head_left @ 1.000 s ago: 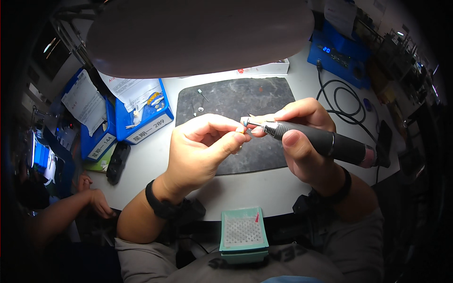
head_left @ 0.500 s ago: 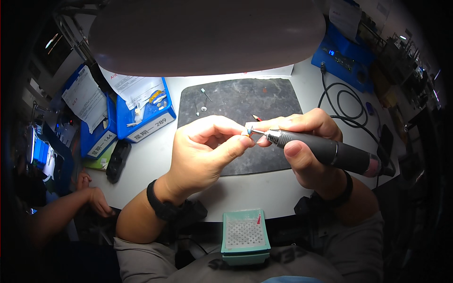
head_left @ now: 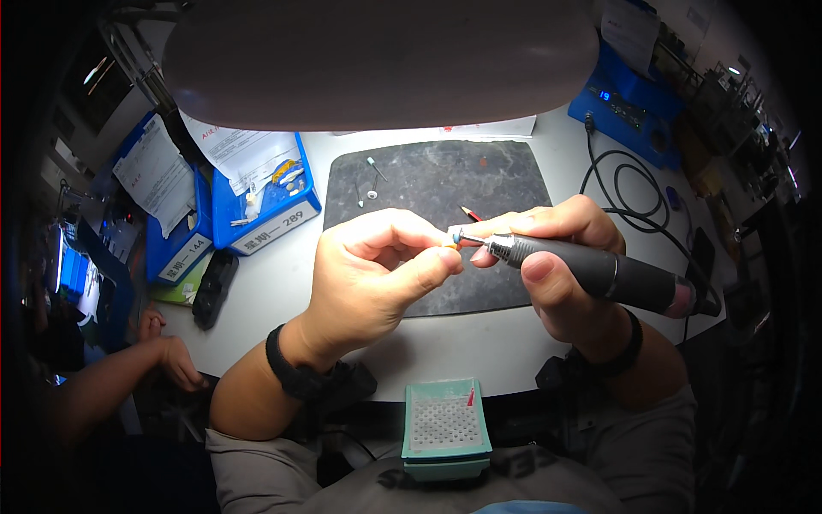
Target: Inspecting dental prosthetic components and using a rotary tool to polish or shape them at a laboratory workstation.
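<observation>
My left hand [head_left: 364, 272] is closed, pinching a small yellowish-white piece [head_left: 450, 244] between thumb and fingertips; the fingers hide most of it. My right hand [head_left: 580, 227] wraps round a dark grey rotary handpiece [head_left: 629, 283], its cord leaving the back end. From the metal nose runs a thin shaft with a small bluish tip [head_left: 459, 236], which sits at the pinched piece; whether they touch I cannot tell. The right fingertips reach close to the left ones. Both hands are above a dark grey mat [head_left: 437, 171].
Loose bits [head_left: 372, 195] and a red pencil [head_left: 469, 212] lie on the mat. Blue trays [head_left: 304, 201] with papers stand left, a blue control unit [head_left: 625, 111] with coiled cord right. A lamp [head_left: 377, 68] hangs overhead. A green perforated box [head_left: 445, 424] is nearest me. Another person's hand [head_left: 178, 364] rests left.
The handpiece and my right hand have shifted slightly to the right. My left hand keeps its pinch in nearly the same place. The whole view has moved a little.
</observation>
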